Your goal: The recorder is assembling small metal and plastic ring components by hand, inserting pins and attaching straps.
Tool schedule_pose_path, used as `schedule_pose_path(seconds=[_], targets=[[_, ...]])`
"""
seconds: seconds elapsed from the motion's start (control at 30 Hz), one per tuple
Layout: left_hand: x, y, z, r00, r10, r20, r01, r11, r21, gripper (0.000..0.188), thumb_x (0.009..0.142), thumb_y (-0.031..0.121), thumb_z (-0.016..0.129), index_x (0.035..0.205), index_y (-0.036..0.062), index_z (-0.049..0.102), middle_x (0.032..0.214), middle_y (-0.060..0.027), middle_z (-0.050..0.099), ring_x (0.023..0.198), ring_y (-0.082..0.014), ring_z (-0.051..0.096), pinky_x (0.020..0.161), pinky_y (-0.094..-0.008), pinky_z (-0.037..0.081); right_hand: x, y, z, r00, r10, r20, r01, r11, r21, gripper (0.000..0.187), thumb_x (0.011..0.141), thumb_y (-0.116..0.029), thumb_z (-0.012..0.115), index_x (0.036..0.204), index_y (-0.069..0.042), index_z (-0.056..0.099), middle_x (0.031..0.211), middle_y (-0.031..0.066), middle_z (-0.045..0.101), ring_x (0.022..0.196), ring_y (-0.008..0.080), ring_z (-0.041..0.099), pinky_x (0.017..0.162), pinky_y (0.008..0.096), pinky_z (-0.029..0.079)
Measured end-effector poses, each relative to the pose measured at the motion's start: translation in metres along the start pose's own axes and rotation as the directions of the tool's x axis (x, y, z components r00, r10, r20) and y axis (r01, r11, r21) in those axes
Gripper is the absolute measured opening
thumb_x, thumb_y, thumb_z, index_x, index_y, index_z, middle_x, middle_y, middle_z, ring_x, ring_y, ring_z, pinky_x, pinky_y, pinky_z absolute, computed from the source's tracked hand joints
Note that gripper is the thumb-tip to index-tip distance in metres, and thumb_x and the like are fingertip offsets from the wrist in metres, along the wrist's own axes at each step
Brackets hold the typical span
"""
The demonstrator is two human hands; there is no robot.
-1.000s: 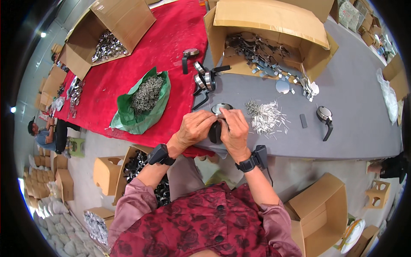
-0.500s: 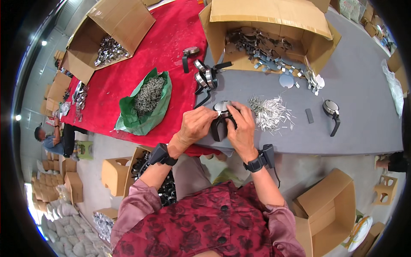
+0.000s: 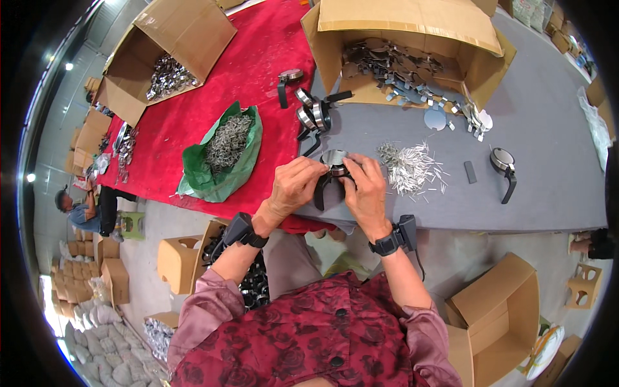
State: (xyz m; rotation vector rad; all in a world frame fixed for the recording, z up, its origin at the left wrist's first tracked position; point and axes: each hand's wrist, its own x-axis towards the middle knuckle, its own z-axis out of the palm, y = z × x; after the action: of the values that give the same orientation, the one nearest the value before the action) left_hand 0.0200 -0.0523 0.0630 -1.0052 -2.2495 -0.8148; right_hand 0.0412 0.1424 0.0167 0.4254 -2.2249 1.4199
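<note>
1. Against the frame half a second ago, the right hand (image 3: 369, 197) has drawn its forefinger back from the face of the shiny disc (image 3: 334, 157) to its edge, and the disc seems to stand clearer of the metal ring (image 3: 339, 170) beneath.
2. That ring, with its curved black handle (image 3: 320, 193), is between both hands, over the near edge of the grey table (image 3: 541, 129).
3. Work on this piece looks partway: disc and ring are together, but the disc does not appear to lie flat. Whether a pin is fitted cannot be told.
4. One similar disc-topped piece (image 3: 503, 161) lies to the right; a cluster of handled rings (image 3: 314, 116) lies farther left. Many loose pins (image 3: 412, 169) and flat discs (image 3: 400, 71) remain.
5. The left hand (image 3: 293, 186) comes in from the near left, fingertips gathered at the piece's left side; what they hold, if anything, is hidden.
6. Opposite, the right thumb and forefinger stand narrowly apart, gripping the ring's right side, wrist low and near.
</note>
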Motion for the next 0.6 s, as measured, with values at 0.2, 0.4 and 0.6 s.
schedule_pose_path(seconds=[0.2, 0.4, 0.6], targets=[[-0.0073, 0.0001, 0.0031, 0.999, -0.022, -0.032, 0.024, 0.997, 0.075, 0.022, 0.078, -0.010, 0.074, 0.096, 0.0028, 0.074, 0.089, -0.0101, 0.073, 0.075, -0.0259, 0.072, 0.061, -0.0338, 0.056, 0.0007, -0.0026, 0.0053, 0.985, -0.174, 0.013, 0.172, 0.958, -0.231, 0.038, 0.085, 0.003, 0.068, 0.122, -0.001, 0.071, 0.127, 0.0151, 0.068, 0.118, 0.0359, 0.064, 0.096, 0.0436, 0.056], [-0.0043, 0.0013, 0.0035, 0.998, -0.057, -0.035, 0.060, 0.994, 0.093, 0.019, 0.080, -0.011, 0.071, 0.094, 0.0017, 0.072, 0.088, -0.0110, 0.071, 0.073, -0.0269, 0.072, 0.060, -0.0349, 0.056, -0.0008, 0.0011, 0.0090, 0.984, -0.180, 0.000, 0.175, 0.954, -0.244, 0.038, 0.084, 0.003, 0.069, 0.122, -0.001, 0.071, 0.124, 0.0142, 0.070, 0.119, 0.0351, 0.065, 0.097, 0.0438, 0.057], [-0.0039, 0.0031, 0.0033, 0.996, -0.090, -0.018, 0.091, 0.993, 0.077, 0.015, 0.083, -0.011, 0.070, 0.093, 0.0009, 0.070, 0.089, -0.0116, 0.070, 0.076, -0.0284, 0.072, 0.063, -0.0361, 0.057, -0.0013, -0.0014, 0.0073, 0.984, -0.179, 0.016, 0.178, 0.951, -0.253, 0.040, 0.083, 0.003, 0.069, 0.123, 0.000, 0.071, 0.124, 0.0145, 0.070, 0.119, 0.0355, 0.065, 0.097, 0.0438, 0.057]])
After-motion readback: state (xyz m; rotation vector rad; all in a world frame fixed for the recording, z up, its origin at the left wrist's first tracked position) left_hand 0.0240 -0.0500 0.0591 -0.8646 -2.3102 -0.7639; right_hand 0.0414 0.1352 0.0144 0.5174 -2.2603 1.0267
